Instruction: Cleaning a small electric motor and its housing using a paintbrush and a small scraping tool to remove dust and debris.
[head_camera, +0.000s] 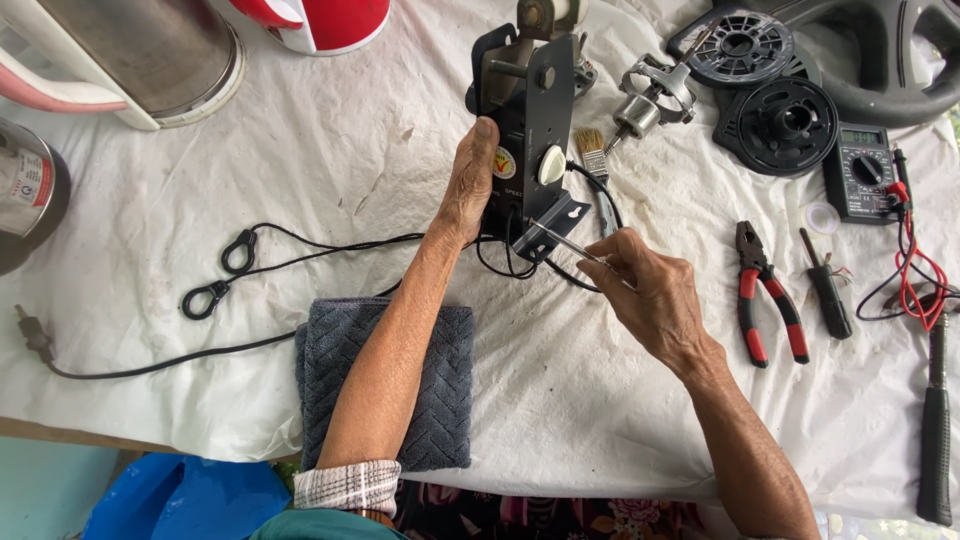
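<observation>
A black metal control bracket (528, 130) with a white knob stands upright on the white cloth (330, 150). My left hand (468, 185) grips its left edge and steadies it. My right hand (650, 295) holds a thin metal screwdriver (560, 240), whose tip touches the lower flange of the bracket. A black power cord (240, 255) runs from the bracket's base leftward to a plug (35, 335). A grey towel (440, 400) lies under my left forearm.
Red-handled pliers (765, 295), a small screwdriver (826, 285), a multimeter (862, 172) with red leads, a hammer (936, 420) and black fan parts (785, 120) lie at the right. A small brush (592, 152) and a motor part (650, 100) sit behind the bracket. Cooker pots (140, 55) stand at the far left.
</observation>
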